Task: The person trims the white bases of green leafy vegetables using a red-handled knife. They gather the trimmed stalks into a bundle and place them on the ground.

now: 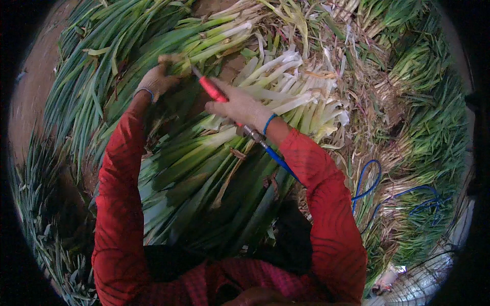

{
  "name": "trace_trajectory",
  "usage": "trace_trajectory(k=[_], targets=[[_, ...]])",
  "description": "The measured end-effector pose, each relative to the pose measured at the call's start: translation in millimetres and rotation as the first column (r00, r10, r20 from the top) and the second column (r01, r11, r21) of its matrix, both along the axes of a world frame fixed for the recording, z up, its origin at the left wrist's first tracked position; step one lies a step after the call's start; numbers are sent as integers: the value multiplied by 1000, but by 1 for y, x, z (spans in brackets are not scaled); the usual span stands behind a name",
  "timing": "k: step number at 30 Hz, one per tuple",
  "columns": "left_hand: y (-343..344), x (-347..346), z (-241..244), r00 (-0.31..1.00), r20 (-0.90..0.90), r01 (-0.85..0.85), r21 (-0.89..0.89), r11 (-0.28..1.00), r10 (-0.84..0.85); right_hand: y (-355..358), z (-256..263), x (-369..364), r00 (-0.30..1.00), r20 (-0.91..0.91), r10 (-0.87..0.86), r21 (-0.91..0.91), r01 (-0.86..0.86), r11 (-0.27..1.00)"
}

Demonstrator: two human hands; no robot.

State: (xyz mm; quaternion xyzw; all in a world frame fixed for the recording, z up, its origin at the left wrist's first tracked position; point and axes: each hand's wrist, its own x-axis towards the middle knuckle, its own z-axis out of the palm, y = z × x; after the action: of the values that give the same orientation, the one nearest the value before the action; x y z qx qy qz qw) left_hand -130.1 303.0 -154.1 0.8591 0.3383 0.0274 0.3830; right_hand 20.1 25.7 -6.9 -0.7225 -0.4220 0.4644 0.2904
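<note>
My right hand [241,103], in a light knit glove, holds a red air blow gun [213,89] with a metal nozzle pointing up and left. A metal fitting joins its lower end to a blue air hose [281,161] that runs under my right forearm. My left hand [159,78], gloved too, is at the upper left beside the nozzle tip, among the green onion stalks; its fingers are blurred, and whether they grip a stalk is unclear. White-stemmed green onions [283,69] lie right of my hands, and more stalks [214,141] stretch below them.
Long green onion leaves [84,72] cover the left side. Roots and peeled skins [356,76] lie in a heap at the upper right, with bundled smaller green onions [417,126] beyond. Loops of blue hose [379,172] cross the right side. Bare ground [32,107] shows at far left.
</note>
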Motion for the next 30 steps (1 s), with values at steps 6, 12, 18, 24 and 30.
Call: trace_trajectory(k=[6, 12, 18, 24, 30], targets=[[-18, 12, 53, 944, -321, 74, -23, 997, -78, -10, -12, 34, 978, 137, -159, -20, 163, 986], [-25, 1, 52, 991, -126, 37, -7, 999, -38, -5, -26, 75, 932, 285, -225, -19, 240, 971], [-43, -1, 84, 992, -108, 25, -297, 955, -60, 4, -62, 118, 875, 372, -311, 104, 293, 950], [-71, -36, 109, 990, -131, -134, -753, 644, 52, 3, -55, 130, 885, 379, -270, 28, 281, 959], [-74, -62, 85, 977, -139, -197, -881, 431, 163, 9, -41, 119, 912, 276, -305, 35, 307, 951]])
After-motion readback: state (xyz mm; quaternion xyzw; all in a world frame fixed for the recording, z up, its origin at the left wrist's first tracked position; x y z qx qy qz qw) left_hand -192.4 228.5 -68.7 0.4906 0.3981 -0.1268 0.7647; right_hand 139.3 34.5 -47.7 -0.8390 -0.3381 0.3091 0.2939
